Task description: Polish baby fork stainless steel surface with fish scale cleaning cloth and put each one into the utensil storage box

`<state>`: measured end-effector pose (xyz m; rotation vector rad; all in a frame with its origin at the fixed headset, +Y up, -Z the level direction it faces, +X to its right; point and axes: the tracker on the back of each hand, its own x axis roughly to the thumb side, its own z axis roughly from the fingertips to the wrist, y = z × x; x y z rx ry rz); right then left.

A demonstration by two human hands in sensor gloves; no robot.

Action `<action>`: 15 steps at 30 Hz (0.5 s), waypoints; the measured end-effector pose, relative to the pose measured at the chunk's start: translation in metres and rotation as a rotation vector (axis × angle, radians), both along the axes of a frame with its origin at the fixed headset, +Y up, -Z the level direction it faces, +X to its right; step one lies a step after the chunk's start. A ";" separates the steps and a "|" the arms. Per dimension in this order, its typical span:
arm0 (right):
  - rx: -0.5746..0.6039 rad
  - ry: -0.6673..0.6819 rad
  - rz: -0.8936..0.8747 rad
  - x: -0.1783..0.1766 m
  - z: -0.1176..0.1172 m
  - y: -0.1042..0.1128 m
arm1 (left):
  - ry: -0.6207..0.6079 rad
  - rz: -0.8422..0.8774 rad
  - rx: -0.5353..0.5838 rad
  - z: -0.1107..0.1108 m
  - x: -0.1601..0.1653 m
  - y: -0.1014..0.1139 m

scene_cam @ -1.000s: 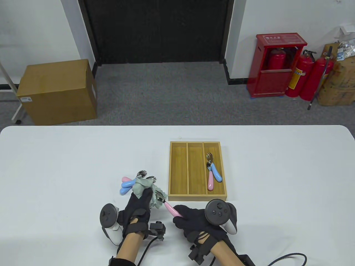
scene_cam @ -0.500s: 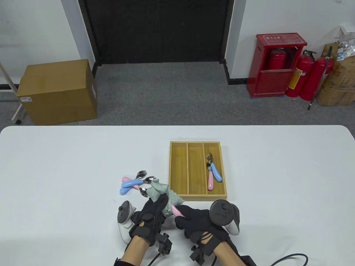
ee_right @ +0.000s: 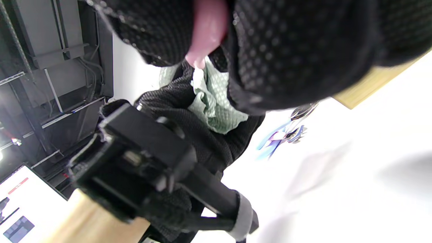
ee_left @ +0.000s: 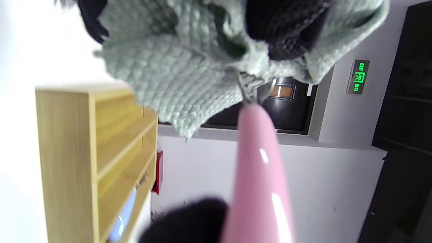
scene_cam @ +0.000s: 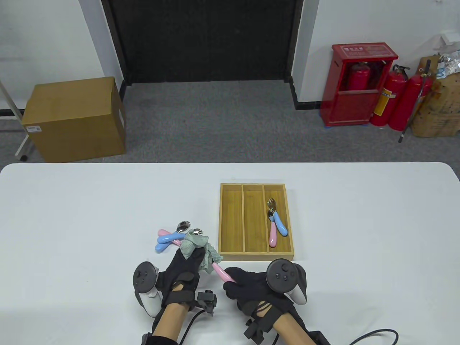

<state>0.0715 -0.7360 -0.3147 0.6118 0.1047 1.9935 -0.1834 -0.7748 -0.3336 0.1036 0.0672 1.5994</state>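
Note:
My right hand (scene_cam: 240, 284) grips the pink handle of a baby fork (scene_cam: 223, 274) just above the table's near edge. My left hand (scene_cam: 189, 258) holds the grey-green fish scale cloth (scene_cam: 197, 248) wrapped over that fork's steel head, which is hidden. The left wrist view shows the cloth (ee_left: 189, 67) bunched over the metal neck above the pink handle (ee_left: 260, 175). Several more forks (scene_cam: 171, 237) with blue and pink handles lie on the table left of the cloth. The wooden storage box (scene_cam: 230, 222) stands to the right, with a blue and a pink fork (scene_cam: 275, 226) in its right compartment.
The white table (scene_cam: 359, 230) extends far to both sides. On the floor beyond it stand a cardboard box (scene_cam: 73, 118) at the left and a red extinguisher cabinet (scene_cam: 355, 86) with loose extinguishers at the right.
My left hand slid the cloth down the fork towards the handle, baring the head, then back up over it. The right hand kept its grip on the handle.

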 end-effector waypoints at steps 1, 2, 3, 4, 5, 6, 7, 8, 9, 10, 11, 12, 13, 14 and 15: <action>-0.003 -0.004 -0.003 0.001 0.000 0.000 | 0.004 -0.028 0.008 0.000 -0.001 0.001; -0.010 -0.006 -0.003 0.002 -0.001 0.000 | 0.011 -0.074 0.017 0.001 -0.003 0.003; -0.014 -0.005 -0.006 0.003 -0.001 -0.001 | 0.021 -0.103 0.022 0.001 -0.004 0.005; -0.021 -0.009 -0.010 0.005 -0.003 -0.001 | 0.036 -0.130 0.025 0.000 -0.005 0.007; -0.023 -0.012 -0.008 0.007 -0.004 -0.001 | 0.050 -0.157 0.024 0.000 -0.006 0.009; -0.023 -0.017 -0.004 0.010 -0.005 -0.001 | 0.063 -0.167 0.016 0.000 -0.008 0.009; -0.019 -0.033 0.001 0.015 -0.008 0.000 | 0.086 -0.167 0.003 0.001 -0.011 0.009; -0.019 -0.042 0.002 0.017 -0.008 0.000 | 0.091 -0.159 0.002 0.001 -0.013 0.008; -0.018 -0.064 0.005 0.022 -0.011 0.000 | 0.087 -0.133 0.003 0.001 -0.015 0.007; -0.013 -0.092 0.000 0.029 -0.014 0.002 | 0.082 -0.109 0.002 0.002 -0.016 0.006; -0.007 -0.127 0.004 0.035 -0.017 0.004 | 0.082 -0.092 0.000 0.002 -0.018 0.006; 0.011 -0.168 0.008 0.042 -0.021 0.007 | 0.086 -0.067 -0.001 0.003 -0.019 0.006; 0.019 -0.187 0.008 0.045 -0.024 0.008 | 0.084 -0.057 0.001 0.003 -0.020 0.007; 0.021 -0.216 0.009 0.049 -0.028 0.011 | 0.078 -0.052 0.003 0.002 -0.020 0.008; 0.018 -0.244 0.013 0.052 -0.033 0.015 | 0.073 -0.053 0.007 0.002 -0.021 0.009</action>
